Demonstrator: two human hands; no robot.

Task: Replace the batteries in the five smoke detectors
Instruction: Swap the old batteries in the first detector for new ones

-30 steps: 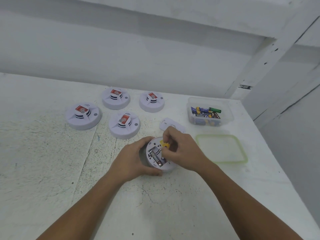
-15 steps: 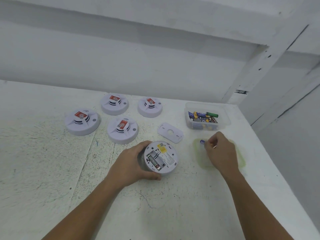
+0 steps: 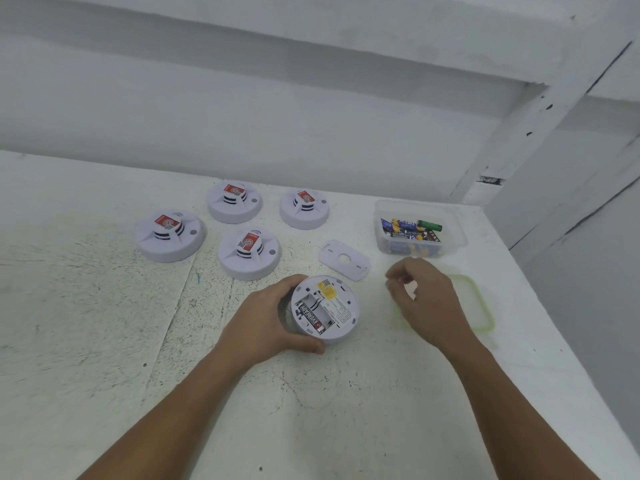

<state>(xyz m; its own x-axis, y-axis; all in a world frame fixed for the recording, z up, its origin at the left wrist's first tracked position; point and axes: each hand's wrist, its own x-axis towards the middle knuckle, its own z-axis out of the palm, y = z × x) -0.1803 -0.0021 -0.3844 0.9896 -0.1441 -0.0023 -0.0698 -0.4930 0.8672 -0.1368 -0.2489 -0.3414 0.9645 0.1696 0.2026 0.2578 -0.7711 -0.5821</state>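
Four white round plastic smoke detectors [image 3: 169, 235] [image 3: 234, 201] [image 3: 304, 208] [image 3: 249, 252] sit upright on the speckled white table [image 3: 104, 341]. A fifth detector [image 3: 337, 308] lies upturned with one black battery [image 3: 310, 315] inside, gripped by the left hand [image 3: 266, 320]. One white backplate [image 3: 344, 259], one clear plastic tub [image 3: 453, 233] of batteries and one green-rimmed lid [image 3: 481, 306] lie near. The right hand [image 3: 426, 299] hovers curled over the lid; whether it holds anything I cannot tell.

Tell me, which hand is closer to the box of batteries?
The right hand is closer, just in front of the clear battery box, over the green-rimmed lid. The left hand grips the open smoke detector, farther away to the left.
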